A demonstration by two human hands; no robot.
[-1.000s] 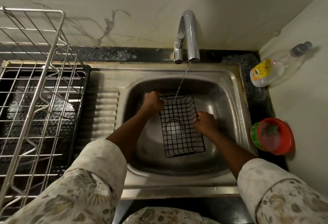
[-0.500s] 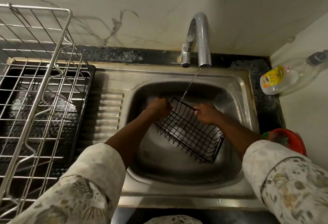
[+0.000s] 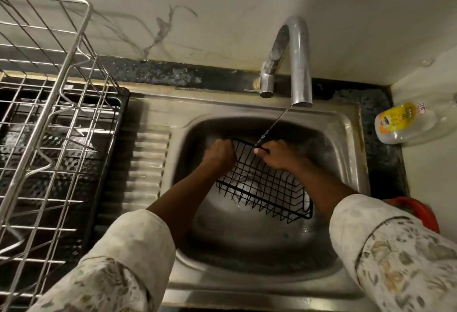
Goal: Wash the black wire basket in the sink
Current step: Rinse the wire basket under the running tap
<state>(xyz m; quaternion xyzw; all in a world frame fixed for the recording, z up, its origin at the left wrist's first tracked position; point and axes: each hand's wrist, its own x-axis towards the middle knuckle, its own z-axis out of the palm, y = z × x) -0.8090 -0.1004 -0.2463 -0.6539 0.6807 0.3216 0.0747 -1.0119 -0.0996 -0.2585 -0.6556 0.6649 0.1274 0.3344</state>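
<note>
**Now rinsing: two hands tilt a wire basket under a thin stream**

Fingers (image 3: 229,148) of the left hand (image 3: 220,154) curl tightly round the far left corner of the black wire basket (image 3: 262,189). Fingers (image 3: 262,151) of the right hand (image 3: 278,155) wrap the far rim wire, right where the water lands. Both hands are clenched on the wire.

The basket hangs tilted inside the steel sink (image 3: 247,252), its far edge raised toward the tap (image 3: 300,64) and its near edge low over the drain (whether it touches the basin floor is unclear). A narrow, slanting water stream (image 3: 274,123) strikes only one spot on the rim.

With so thin a stream, a good rinse probably means sliding and turning the basket so every wire passes through it. Each grip should also shift in turn, so the covered corners get wet. Wet wire is likely slippery, so a firm hold low in the basin should limit slips and splashing.

Further out, a steel dish rack (image 3: 49,113) stands on the bench to the left. A soap bottle (image 3: 405,123) lies on the bench to the right.
</note>
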